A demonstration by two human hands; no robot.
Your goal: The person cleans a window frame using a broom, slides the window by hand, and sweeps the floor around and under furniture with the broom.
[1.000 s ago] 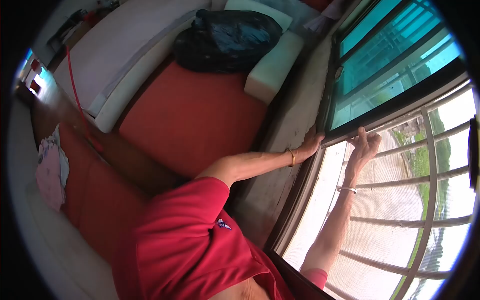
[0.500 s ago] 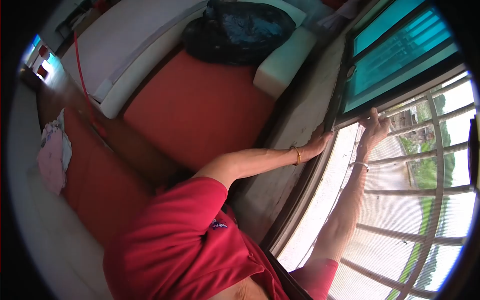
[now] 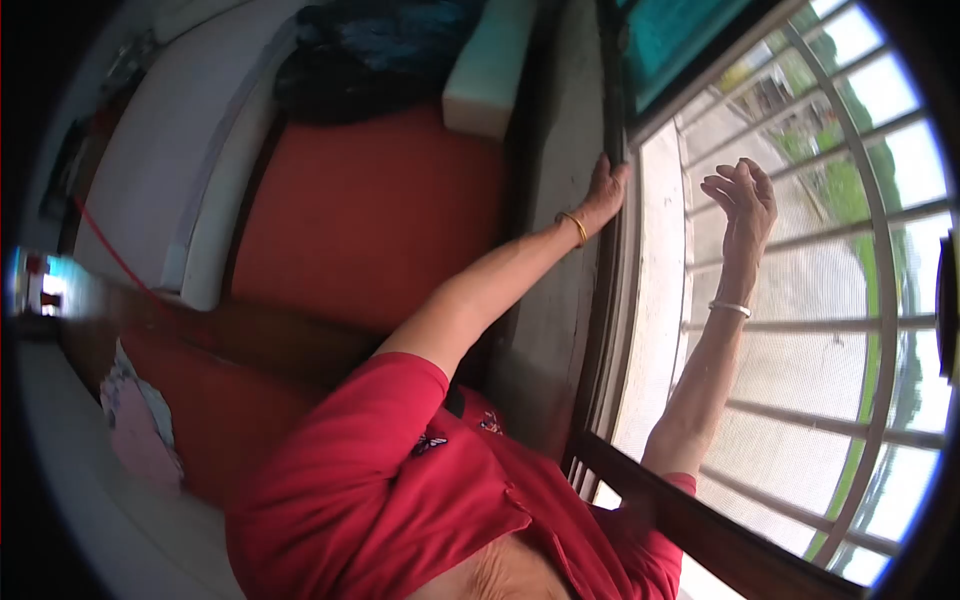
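Note:
My left hand [image 3: 603, 198], with a gold bangle at its wrist, grips the edge of the dark window frame [image 3: 613, 250]; some of its fingertips are hidden there. Beyond the frame my right hand [image 3: 742, 198] is raised in front of the mesh and the window bars [image 3: 800, 326]. Its fingers are loosely bent and apart, with nothing between them, and a pale bangle circles that wrist. Above both hands is the teal glass pane [image 3: 685, 45] in its dark sash, which the right hand does not touch.
A red cushioned surface [image 3: 365, 215] lies left of the wall ledge, with a black plastic bag [image 3: 375, 60] and a pale foam block [image 3: 490, 75] behind it. Pink cloth [image 3: 140, 425] rests at the lower left. A dark frame rail [image 3: 740, 530] crosses the lower right.
My right hand has come off the lower edge of the glass sash and is now apart from it. My left hand stays at the frame. The view has turned, and the sash appears higher.

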